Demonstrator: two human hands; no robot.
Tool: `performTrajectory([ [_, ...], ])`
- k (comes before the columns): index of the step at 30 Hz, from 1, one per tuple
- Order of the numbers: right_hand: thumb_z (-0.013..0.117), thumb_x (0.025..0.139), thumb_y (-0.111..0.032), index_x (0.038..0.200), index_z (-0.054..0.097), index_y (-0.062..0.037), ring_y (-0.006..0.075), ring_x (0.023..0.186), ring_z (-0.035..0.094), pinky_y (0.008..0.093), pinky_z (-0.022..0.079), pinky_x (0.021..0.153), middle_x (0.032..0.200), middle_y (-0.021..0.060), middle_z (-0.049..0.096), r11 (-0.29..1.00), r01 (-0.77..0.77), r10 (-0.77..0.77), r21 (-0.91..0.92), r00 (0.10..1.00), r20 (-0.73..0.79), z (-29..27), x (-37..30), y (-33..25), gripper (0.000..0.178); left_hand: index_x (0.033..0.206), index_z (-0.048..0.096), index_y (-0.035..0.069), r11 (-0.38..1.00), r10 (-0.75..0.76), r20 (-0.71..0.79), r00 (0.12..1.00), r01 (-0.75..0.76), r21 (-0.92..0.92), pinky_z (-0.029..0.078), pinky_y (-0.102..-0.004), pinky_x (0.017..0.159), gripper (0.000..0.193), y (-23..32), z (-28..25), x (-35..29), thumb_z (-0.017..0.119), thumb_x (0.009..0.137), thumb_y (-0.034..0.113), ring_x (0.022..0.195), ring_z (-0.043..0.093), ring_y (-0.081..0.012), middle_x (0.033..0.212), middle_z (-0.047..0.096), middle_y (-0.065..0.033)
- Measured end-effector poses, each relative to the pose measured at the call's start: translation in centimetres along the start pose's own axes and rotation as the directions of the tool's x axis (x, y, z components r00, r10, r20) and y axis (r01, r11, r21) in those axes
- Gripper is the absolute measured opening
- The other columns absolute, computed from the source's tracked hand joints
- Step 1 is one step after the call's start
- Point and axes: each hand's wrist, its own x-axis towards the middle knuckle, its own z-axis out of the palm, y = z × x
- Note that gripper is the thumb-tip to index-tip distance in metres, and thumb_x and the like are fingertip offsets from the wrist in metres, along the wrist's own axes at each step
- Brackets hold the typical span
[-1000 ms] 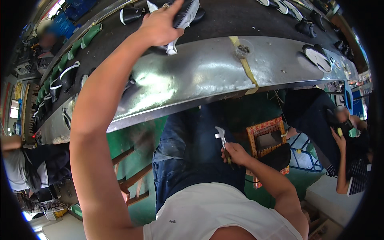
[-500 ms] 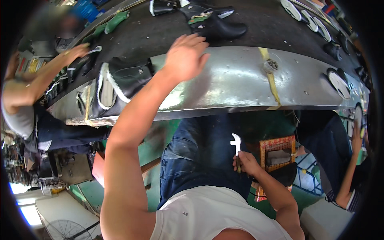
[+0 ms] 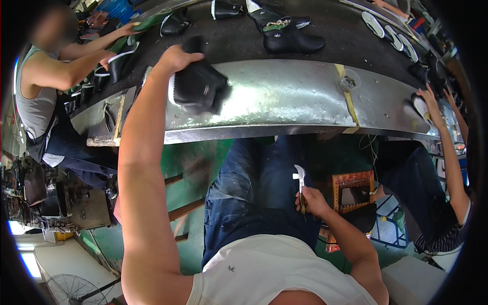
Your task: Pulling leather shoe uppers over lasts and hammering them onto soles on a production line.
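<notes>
My left hand [image 3: 178, 58] reaches out over the metal ledge [image 3: 284, 91], its fingers closed on a black boot [image 3: 195, 86] with a white sole edge. The boot is smeared by motion. Down in front of my thighs, my right hand [image 3: 313, 202] grips a claw hammer [image 3: 300, 178] by its handle, the metal head pointing up. Beyond the ledge, a black boot [image 3: 292, 43] lies on its side on the dark belt [image 3: 229, 40]. Next to it is another black boot with something green and patterned showing at its opening.
A round tub [image 3: 349, 80] of small bits stands by a yellow strip [image 3: 347, 109] on the ledge. To the left, a co-worker [image 3: 40, 91] handles shoes along the belt. On the right, a co-worker's hand [image 3: 432, 104] touches a white-soled shoe. Light soles [image 3: 391, 35] line the belt's far right.
My left hand has moved left from the ledge's middle and taken hold of the boot, which has shifted right. The right hand still holds the hammer. The right co-worker's hand has risen to the shoe.
</notes>
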Motion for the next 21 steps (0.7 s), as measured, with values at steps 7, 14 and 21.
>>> performTrajectory([
  [7,0.037,0.109,-0.037,0.100,0.060,0.0008,0.0190,0.065,0.066,0.0334,0.054,0.064,0.081,0.0104,0.066,1.000,-0.013,0.013,0.023,0.999,-0.037,0.2,-0.5,-0.8,0.046,0.113,0.069,0.005,0.730,0.500,0.370,0.783,-0.611,0.306,0.011,-0.0697,0.117,0.085,18.9,11.7,-11.6,0.046,0.086,0.082,0.146,0.033,-0.0387,0.136,0.060,-0.0182],
  [14,0.039,0.109,-0.038,0.100,0.061,0.0014,0.0192,0.064,0.066,0.0336,0.054,0.064,0.080,0.0105,0.066,0.999,0.048,-0.047,0.020,0.997,-0.058,-0.5,-0.8,0.3,0.046,0.140,0.056,0.013,0.840,0.539,-0.181,0.823,-0.511,0.181,-0.001,-0.0739,0.113,0.074,17.7,14.5,-19.2,0.076,0.069,0.021,0.150,-0.006,-0.0566,0.166,0.004,-0.0252],
  [21,0.039,0.109,-0.040,0.101,0.060,-0.0007,0.0191,0.066,0.065,0.0330,0.053,0.064,0.081,0.0091,0.065,0.996,0.085,-0.086,-0.010,0.993,-0.085,-0.4,-1.9,0.0,0.045,0.160,-0.002,0.003,0.927,0.096,-0.333,0.938,-0.207,-0.314,0.004,-0.0655,0.118,0.116,14.5,18.1,-23.2,0.080,0.081,0.024,0.146,-0.015,-0.0613,0.159,-0.017,-0.0384],
])
